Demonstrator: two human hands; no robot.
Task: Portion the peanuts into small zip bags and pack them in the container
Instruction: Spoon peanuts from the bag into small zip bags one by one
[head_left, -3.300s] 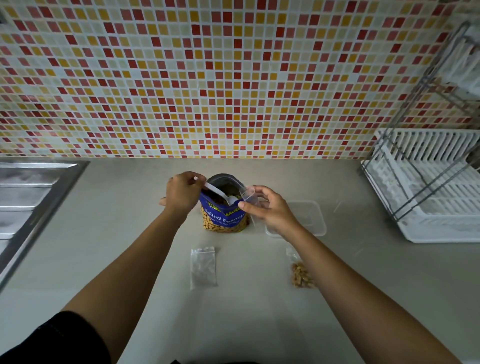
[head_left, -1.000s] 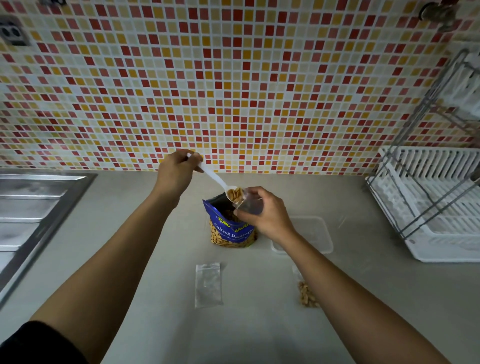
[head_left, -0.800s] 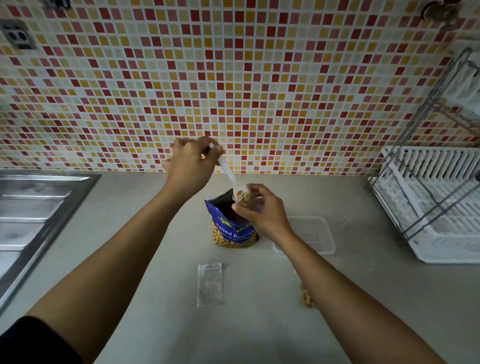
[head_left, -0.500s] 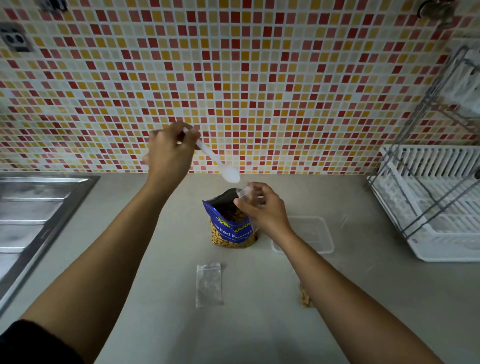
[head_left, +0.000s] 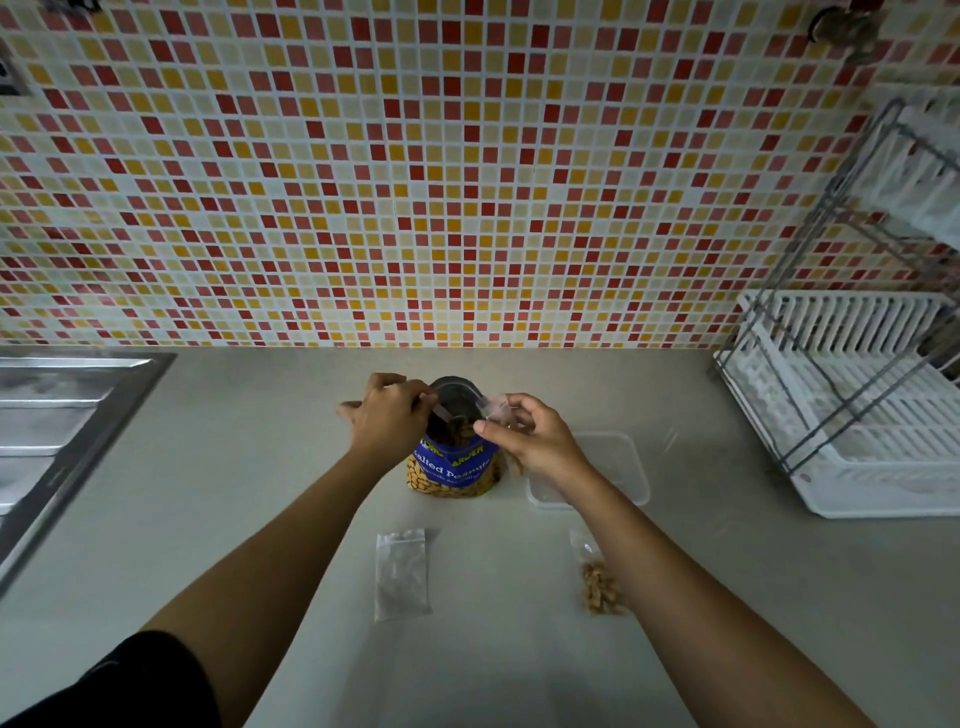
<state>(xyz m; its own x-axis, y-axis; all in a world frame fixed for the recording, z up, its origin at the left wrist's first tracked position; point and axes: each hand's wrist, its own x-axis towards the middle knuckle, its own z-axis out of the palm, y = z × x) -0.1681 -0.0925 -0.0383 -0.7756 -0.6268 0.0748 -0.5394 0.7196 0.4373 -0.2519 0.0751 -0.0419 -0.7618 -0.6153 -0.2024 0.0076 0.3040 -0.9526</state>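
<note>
A blue bag of salted peanuts (head_left: 451, 470) stands open on the counter. My left hand (head_left: 387, 418) grips a white plastic spoon (head_left: 441, 411) whose bowl dips into the bag's mouth. My right hand (head_left: 524, 434) pinches a small clear zip bag (head_left: 493, 405) at the peanut bag's right rim. An empty zip bag (head_left: 401, 574) lies flat nearer me. A zip bag filled with peanuts (head_left: 600, 590) lies to the right, partly hidden by my right forearm. The clear plastic container (head_left: 618, 462) sits behind my right wrist.
A steel sink drainboard (head_left: 57, 431) runs along the left edge. A white dish rack with a metal frame (head_left: 852, 410) fills the right side. The mosaic tile wall (head_left: 467, 182) rises behind the counter (head_left: 260, 493).
My left hand has dropped from above the peanut bag, bringing the emptied spoon down into its mouth. My right hand stays at the rim with the small zip bag.
</note>
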